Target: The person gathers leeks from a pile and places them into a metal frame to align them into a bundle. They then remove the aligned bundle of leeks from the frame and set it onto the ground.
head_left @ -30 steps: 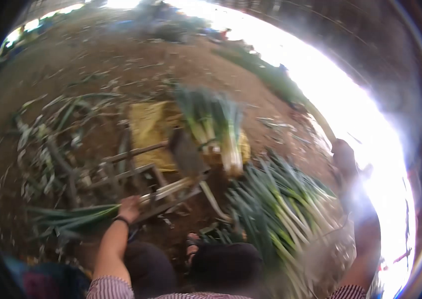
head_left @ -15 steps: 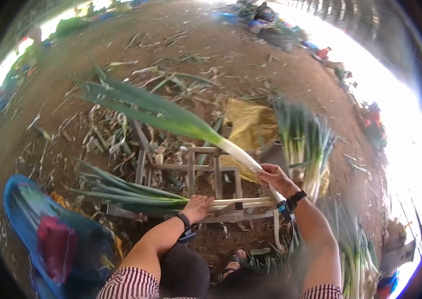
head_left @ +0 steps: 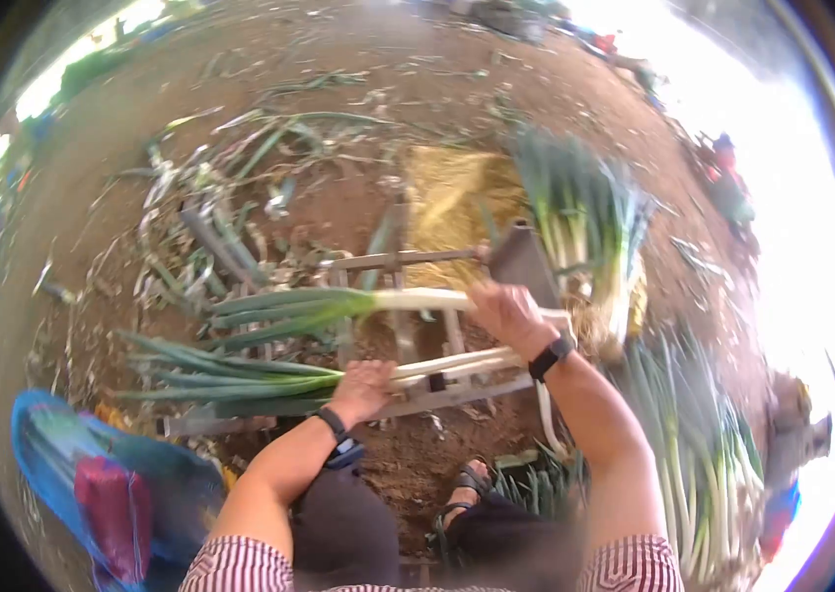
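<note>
My left hand (head_left: pixel 362 389) rests closed on several leeks (head_left: pixel 240 380), at the place where their green leaves meet the pale stems. These leeks lie across the near side of a rack (head_left: pixel 368 261). My right hand (head_left: pixel 508 318) is wrapped round the white stem of a large leek (head_left: pixel 417 300). That leek lies roughly level above the rack, beyond the others, its green leaves toward the left. The tips of my right fingers are partly blurred.
A yellow sack (head_left: pixel 447 202) lies beyond the rack, with upright-looking leek bunches (head_left: pixel 575 207) beside it. More leeks (head_left: pixel 684 444) are at the right. A blue bag (head_left: pixel 33 424) with a red bundle (head_left: pixel 113 513) sits at lower left. Leaf scraps litter the soil.
The large leek has swung down from a steep diagonal to nearly level, closer to the other leeks. My right hand has moved slightly left and up with it. My left hand stays on the bunch.
</note>
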The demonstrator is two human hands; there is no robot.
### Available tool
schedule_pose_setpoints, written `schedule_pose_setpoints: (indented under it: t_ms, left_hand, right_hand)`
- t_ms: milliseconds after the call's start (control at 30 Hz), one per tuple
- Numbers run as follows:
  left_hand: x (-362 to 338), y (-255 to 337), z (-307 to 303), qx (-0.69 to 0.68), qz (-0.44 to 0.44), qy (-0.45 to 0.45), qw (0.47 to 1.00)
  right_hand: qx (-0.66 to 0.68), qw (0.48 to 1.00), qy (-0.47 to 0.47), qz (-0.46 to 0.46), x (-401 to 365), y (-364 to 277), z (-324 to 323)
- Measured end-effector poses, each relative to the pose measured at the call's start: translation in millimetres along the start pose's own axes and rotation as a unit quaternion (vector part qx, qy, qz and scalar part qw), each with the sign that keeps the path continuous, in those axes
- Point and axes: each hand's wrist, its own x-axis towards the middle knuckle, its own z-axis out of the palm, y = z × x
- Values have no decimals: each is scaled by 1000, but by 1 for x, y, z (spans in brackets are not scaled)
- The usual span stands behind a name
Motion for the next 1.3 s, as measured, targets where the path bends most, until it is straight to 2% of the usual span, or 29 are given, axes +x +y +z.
schedule_pose_setpoints:
  t_ms: [67, 100, 133, 167, 233, 300, 333, 400, 467, 533, 600, 667, 733, 800, 833, 933, 1000, 1033, 1067, 1100, 1200, 1300]
  left_hand:
    - [-2, 7, -11, 3, 14, 9, 1000]
    - [-1, 9, -13, 0, 5, -4, 1000]
    - [-1, 9, -12, 4, -3, -12, 1000]
    - [-1, 11, -14, 20, -3, -19, 1000]
    - [0, 8, -9, 48, 2, -21, 999]
    - [-1, 0, 3, 75, 11, -11, 997]
    - [-2, 0, 4, 68, 12, -11, 998]
    - [-2, 0, 0, 58, 12, -8, 998]
    - [-1, -4, 3, 52, 17, -11, 998]
    - [-1, -3, 0, 47, 22, -24, 998]
    - [0, -4, 6, 39, 20, -9, 999]
    - [2, -15, 20, 50, 15, -14, 999]
    - [3, -25, 28, 62, 14, -26, 998]
    - [0, -18, 19, 93, 18, -33, 995]
    - [2, -1, -1, 68, -14, -54, 996]
    - [4, -6, 2, 63, 26, -32, 997]
    - [6, -6, 1, 73, -17, -90, 993]
    - [9, -4, 1, 77, -38, -116, 990]
    - [9, -2, 1, 80, -33, -104, 991]
    - [9, -1, 0, 84, -27, -92, 992]
    - [7, -4, 2, 106, -31, -107, 988]
    - [5, -20, 15, 122, -10, -96, 988]
  right_hand:
    - [-101, 993, 50, 25, -10, 12, -64]
    - [-216, 972, 52, 73, -23, 31, -79]
    - [-86, 980, 175, 41, -46, 60, -102]
    - [-63, 977, 193, 64, -71, 85, -122]
    - [23, 963, 203, 173, -131, 112, -152]
    - [18, 943, 207, 259, -197, 143, -140]
    - [29, 934, 208, 290, -222, 147, -130]
    - [22, 910, 271, 313, -260, 147, -82]
    - [27, 885, 208, 416, -285, 153, -16]
    - [197, 833, 203, 476, -294, 149, 49]
    - [296, 772, 220, 517, -291, 140, 105]
    - [274, 743, 163, 588, -285, 135, 142]
    - [260, 722, 153, 623, -284, 121, 164]
    - [214, 708, 114, 663, -300, 125, 211]
    - [209, 701, 88, 676, -309, 122, 226]
    - [180, 671, 4, 719, -314, 100, 233]
    - [148, 651, -60, 742, -321, 92, 238]
    - [140, 653, -79, 740, -326, 92, 246]
    - [132, 655, -98, 737, -329, 94, 251]
    - [99, 680, -121, 717, -332, 96, 256]
    - [60, 781, -80, 616, -330, 92, 231]
    - [242, 787, 8, 568, -330, 106, 218]
